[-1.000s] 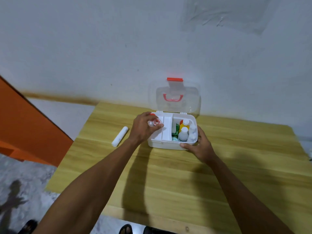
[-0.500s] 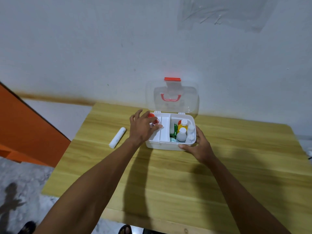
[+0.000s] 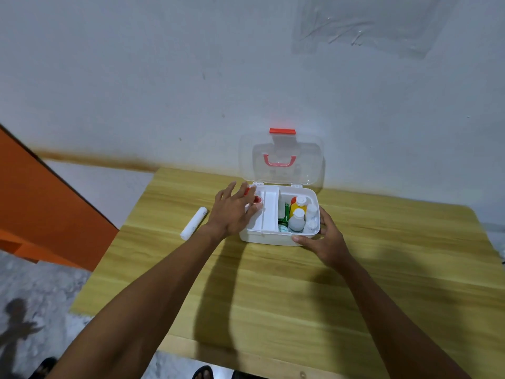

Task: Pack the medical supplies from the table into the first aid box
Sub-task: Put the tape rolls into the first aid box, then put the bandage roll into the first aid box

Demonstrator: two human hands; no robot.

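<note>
**Materials and Surface Finish**

The first aid box (image 3: 273, 238), gripped at its corner by the right hand (image 3: 326, 240), is opaque white plastic, smooth with a slight sheen. Its lid (image 3: 284, 173), beyond both hands, is clear glossy plastic. The latch (image 3: 282, 131) and handle (image 3: 279, 161) on it are red plastic. The bottles (image 3: 297, 221) just left of the right hand are smooth white and yellow plastic. The roll (image 3: 193, 223) to the left of the left hand (image 3: 232, 214) is white and matt; whether it is cloth or paper cannot be told. The table (image 3: 273, 296) beneath both hands shows light wood grain, smooth and low-gloss. The wall (image 3: 164, 77) beyond is matt and slightly uneven.
</note>
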